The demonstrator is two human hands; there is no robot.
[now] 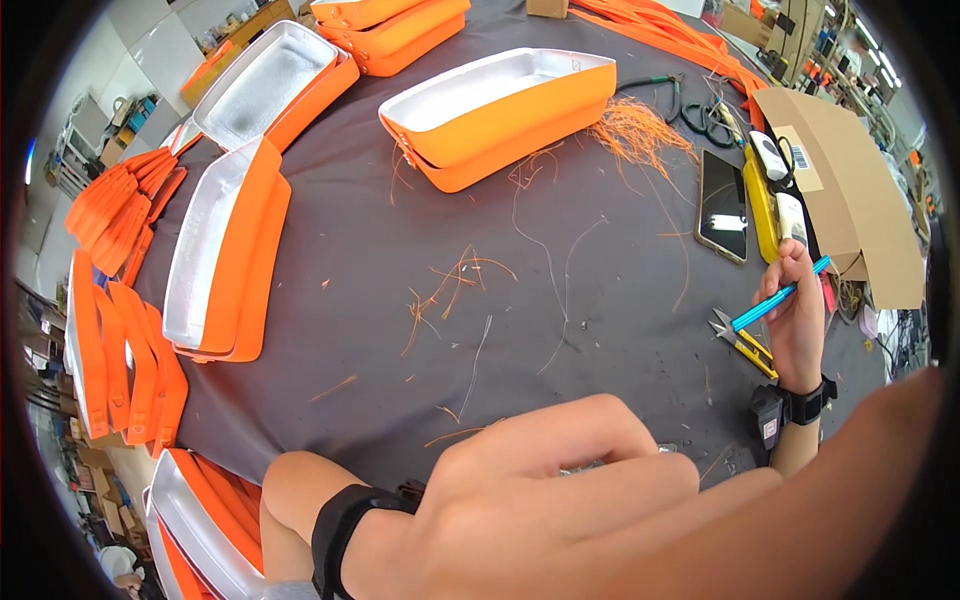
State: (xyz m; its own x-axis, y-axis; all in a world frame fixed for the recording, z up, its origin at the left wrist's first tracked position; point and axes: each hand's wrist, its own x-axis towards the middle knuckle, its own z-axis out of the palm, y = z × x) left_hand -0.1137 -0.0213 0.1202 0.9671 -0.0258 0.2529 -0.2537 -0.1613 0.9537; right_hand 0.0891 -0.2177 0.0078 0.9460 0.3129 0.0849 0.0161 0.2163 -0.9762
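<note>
My right hand (797,325) is at the right side of the table, with its fingers closed around a slim, shiny blue pen-shaped tool (768,303). Just beneath that tool lies a pair of yellow-handled thread snips (745,345). My left hand (570,470) looms large in the foreground, very near the camera. Its knuckles are bent and its fingertips are hidden, so whether it holds anything does not show. A black band circles each wrist. Past both hands, an orange box-shaped case (510,125) with a silver lining sits at the far middle, loose orange threads (640,140) at its right end.
More orange silver-lined cases (240,255) line the left side, beside stacked orange strips (120,215). At the right are a phone (722,205), black-handled scissors (712,122), a yellow case (758,205) and a cardboard box (855,190). Thread scraps (455,285) litter the dark tabletop (380,390).
</note>
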